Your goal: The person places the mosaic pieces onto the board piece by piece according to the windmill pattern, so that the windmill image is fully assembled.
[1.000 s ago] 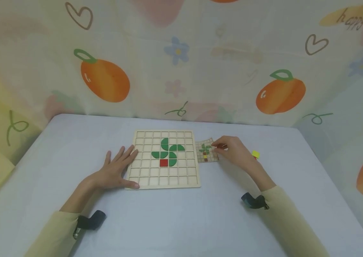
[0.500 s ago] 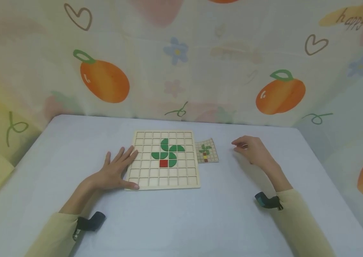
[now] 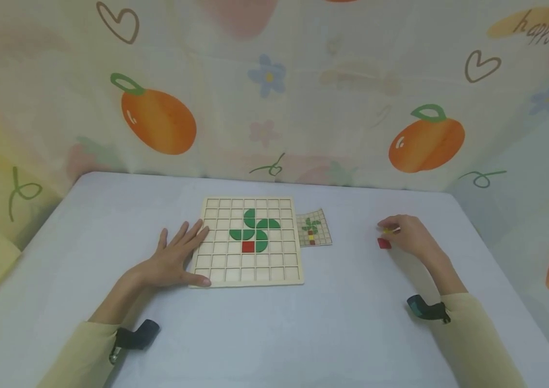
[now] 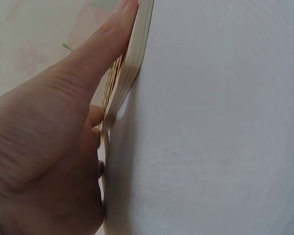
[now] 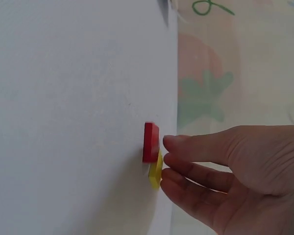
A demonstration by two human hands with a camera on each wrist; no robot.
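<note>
A pale wooden grid board (image 3: 226,261) lies on the white table, bearing several green rounded tiles (image 3: 249,219) and one red square tile (image 3: 248,247). My left hand (image 3: 170,261) rests spread along its left side, fingertips and thumb on the rim. Off to the right, my right hand (image 3: 407,235) is at a loose red square tile (image 5: 149,143) and a yellow tile (image 5: 156,172). In the right wrist view its fingertips are at the yellow tile; the thumb tip is beside the red one, with a gap between thumb and fingers. Neither tile appears lifted.
A small pattern card (image 3: 320,237) touches the board's right side, printed with a green, red and yellow figure. A patterned cloth (image 3: 274,124) hangs behind the table's far edge. The white tabletop (image 3: 303,334) stretches in front of the board.
My right hand has moved right, from over the pattern card to the loose red and yellow tiles. My left hand and the board have stayed put.
</note>
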